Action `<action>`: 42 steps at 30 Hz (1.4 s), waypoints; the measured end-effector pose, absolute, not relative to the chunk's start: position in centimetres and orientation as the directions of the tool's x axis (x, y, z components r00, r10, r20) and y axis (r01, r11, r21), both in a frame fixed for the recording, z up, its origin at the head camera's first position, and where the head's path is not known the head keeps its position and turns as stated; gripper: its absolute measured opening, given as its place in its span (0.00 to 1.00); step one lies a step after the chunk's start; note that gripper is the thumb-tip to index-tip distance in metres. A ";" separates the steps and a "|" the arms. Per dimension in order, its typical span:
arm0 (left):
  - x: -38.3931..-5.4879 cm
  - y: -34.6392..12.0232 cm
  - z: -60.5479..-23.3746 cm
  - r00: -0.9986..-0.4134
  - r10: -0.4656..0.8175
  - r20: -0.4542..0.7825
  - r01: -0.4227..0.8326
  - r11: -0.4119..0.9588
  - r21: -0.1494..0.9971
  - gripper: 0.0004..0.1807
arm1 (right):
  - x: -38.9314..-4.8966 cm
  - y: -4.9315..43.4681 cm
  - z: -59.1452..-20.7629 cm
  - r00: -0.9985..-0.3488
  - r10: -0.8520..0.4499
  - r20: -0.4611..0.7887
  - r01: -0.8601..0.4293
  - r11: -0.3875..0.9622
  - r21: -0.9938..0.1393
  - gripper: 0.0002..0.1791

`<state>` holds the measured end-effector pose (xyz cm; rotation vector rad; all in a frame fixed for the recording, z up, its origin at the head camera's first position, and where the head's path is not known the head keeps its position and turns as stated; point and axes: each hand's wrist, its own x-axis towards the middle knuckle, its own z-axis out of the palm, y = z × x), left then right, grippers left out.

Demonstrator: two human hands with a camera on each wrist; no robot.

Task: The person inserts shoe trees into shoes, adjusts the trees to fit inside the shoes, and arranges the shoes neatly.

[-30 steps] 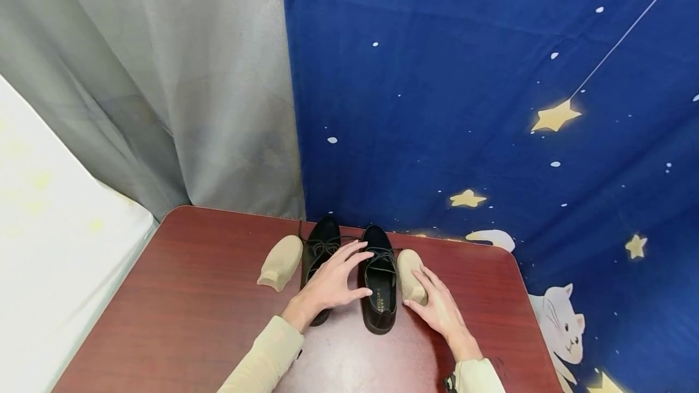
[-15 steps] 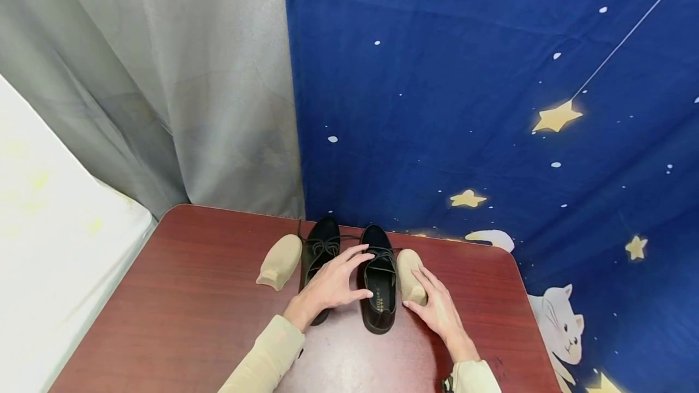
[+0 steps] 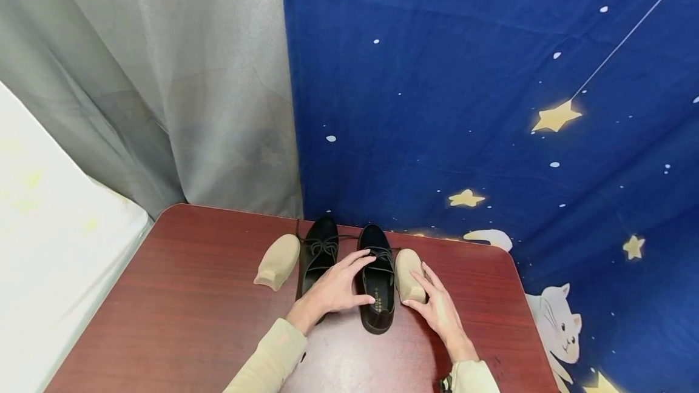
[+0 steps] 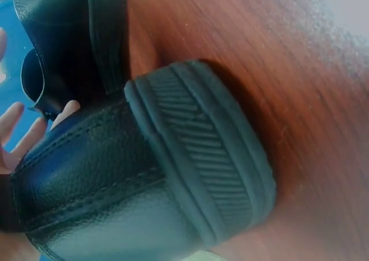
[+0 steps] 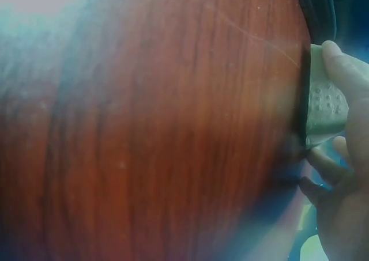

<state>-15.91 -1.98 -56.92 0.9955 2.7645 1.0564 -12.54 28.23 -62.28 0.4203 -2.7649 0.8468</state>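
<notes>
Two black lace-up shoes stand side by side, toes away from me: the left shoe point(image 3: 322, 235) and the right shoe point(image 3: 373, 238). Over the left one lies my left hand point(image 3: 332, 288), hiding much of its opening. Its fingers and thumb spread toward the right shoe, with the thumb tip over that shoe's opening. In the left wrist view a ridged shoe heel point(image 4: 196, 151) fills the foreground. My right hand point(image 3: 441, 313) grips the near end of a beige shoe insert point(image 3: 406, 268), thumb on one side, fingers on the other. The insert's dimpled end point(image 5: 326, 102) shows in the right wrist view.
A second beige shoe insert point(image 3: 280, 261) lies left of the shoes. Everything rests on a reddish-brown table point(image 3: 191, 296) with rounded corners. Behind it hang a grey curtain point(image 3: 235, 108) and a blue star-print cloth point(image 3: 437, 108). A white surface point(image 3: 54, 229) is at the left.
My left hand has shifted slightly right and nearer, so its thumb reaches farther over the right shoe. My right hand stays at the insert, its fingers slightly readjusted. Shoes and inserts rest in place.
</notes>
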 end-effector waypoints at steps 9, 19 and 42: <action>-16.0 -2.1 -56.9 -0.806 0.560 0.191 0.542 0.572 0.616 0.50 | -12.6 28.2 -61.4 -0.944 -0.223 0.244 -0.322 0.784 -0.531 0.41; -16.2 -1.9 -56.8 -0.801 0.569 0.186 0.548 0.572 0.610 0.52 | -12.4 28.0 -60.8 -0.951 -0.193 0.241 -0.296 0.795 -0.529 0.41; -16.8 -1.0 -56.8 -0.833 0.552 0.035 0.318 0.426 0.847 0.48 | -11.2 27.5 -61.5 -0.941 -0.037 0.336 -0.262 0.708 -0.656 0.40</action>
